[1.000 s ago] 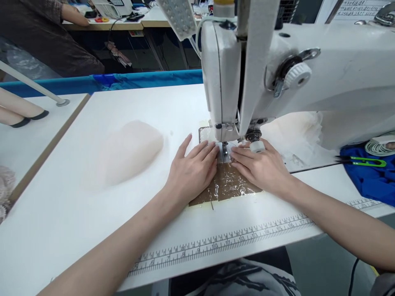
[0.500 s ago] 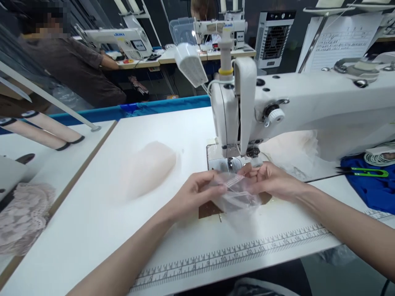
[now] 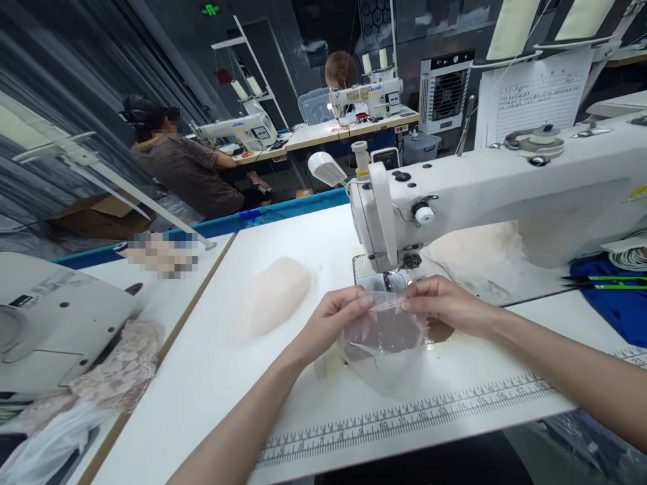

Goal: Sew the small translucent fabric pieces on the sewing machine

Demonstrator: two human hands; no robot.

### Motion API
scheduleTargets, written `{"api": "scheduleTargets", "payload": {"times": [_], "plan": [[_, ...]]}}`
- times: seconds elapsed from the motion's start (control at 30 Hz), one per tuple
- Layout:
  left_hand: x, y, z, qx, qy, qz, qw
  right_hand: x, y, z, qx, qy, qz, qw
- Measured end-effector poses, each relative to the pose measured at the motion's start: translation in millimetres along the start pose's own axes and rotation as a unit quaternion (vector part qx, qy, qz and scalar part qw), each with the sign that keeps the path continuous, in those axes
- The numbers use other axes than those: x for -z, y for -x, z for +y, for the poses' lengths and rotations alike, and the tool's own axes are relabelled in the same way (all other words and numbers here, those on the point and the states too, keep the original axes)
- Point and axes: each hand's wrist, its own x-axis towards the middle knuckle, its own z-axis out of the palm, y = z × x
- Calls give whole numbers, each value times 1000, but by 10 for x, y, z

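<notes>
A sheer, whitish piece of fabric (image 3: 387,337) is stretched between my two hands, just in front of the sewing machine's (image 3: 500,192) needle area. My left hand (image 3: 336,315) pinches its gathered top edge at the left, thumb against the fingers. At the other end of that edge, my right hand (image 3: 445,303) pinches it the same way. Fine pale lines run along the edge between the two pinches. Below, the fabric hangs over the white table, and a dark brown patch shows beside it. The presser foot (image 3: 387,279) stands right behind the fabric.
A pale beige cup-shaped piece (image 3: 278,296) lies to the left. More pale fabric (image 3: 475,259) is bunched under the machine arm. Green-handled snips (image 3: 611,281) rest on blue cloth (image 3: 606,313). A printed ruler (image 3: 404,421) runs along the front edge. Lace (image 3: 126,364) lies far left.
My view has shifted up and to the left. My hands have pulled the fabric's edge straighter between them, and my right hand has turned into a clearer pinch.
</notes>
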Motion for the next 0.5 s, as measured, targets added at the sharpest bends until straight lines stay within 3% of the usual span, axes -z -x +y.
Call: {"api": "scheduleTargets", "payload": {"times": [0.17,0.27,0.3,0.37,0.43,0.5], "plan": [[17,10,33,-23,-36,42,998,-3,24,-60,38,52,12,998],[-20,52,142,-104,-151,124,975,-21,34,-82,35,80,26,996],[-56,75,185,-156,-226,145,951,-27,31,-81,33,72,23,997],[-171,133,260,-274,-398,144,864,-40,19,-71,34,30,12,999],[-334,196,290,-360,-531,92,762,-48,8,-59,38,-21,2,999],[-509,247,263,-384,-604,42,697,-54,5,-53,41,-49,-10,998]]}}
